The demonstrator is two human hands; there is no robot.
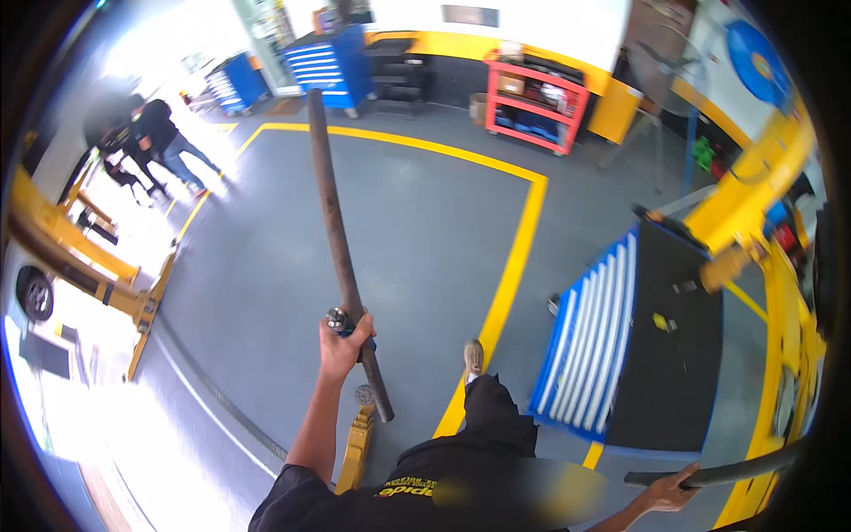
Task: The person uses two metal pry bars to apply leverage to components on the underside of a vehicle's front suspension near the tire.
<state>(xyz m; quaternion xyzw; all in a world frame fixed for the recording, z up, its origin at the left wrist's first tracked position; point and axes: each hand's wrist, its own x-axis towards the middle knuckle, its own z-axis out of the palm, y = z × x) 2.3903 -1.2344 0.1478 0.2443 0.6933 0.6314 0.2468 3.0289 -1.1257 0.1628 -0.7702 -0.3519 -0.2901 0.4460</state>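
Observation:
My left hand [344, 348] is closed round a long, rusty brown metal pipe [330, 195], which stands out ahead of me at a slight tilt. In the same grip is a smaller tool [337, 320] with a shiny round metal end and a bit of blue; its kind is not clear. At the lower right, my right hand [671, 493] is wrapped round a dark bar or tube [749, 470] that runs off toward the right rim. Part of that bar is lost at the picture's edge.
A blue tool chest [667, 355] with a black top stands to my right, small items on it. Yellow lift posts [753, 191] rise at both sides. A yellow lift arm [356, 448] lies by my left forearm. Ahead is a red cart [534, 105]; people [164, 137] stand far left.

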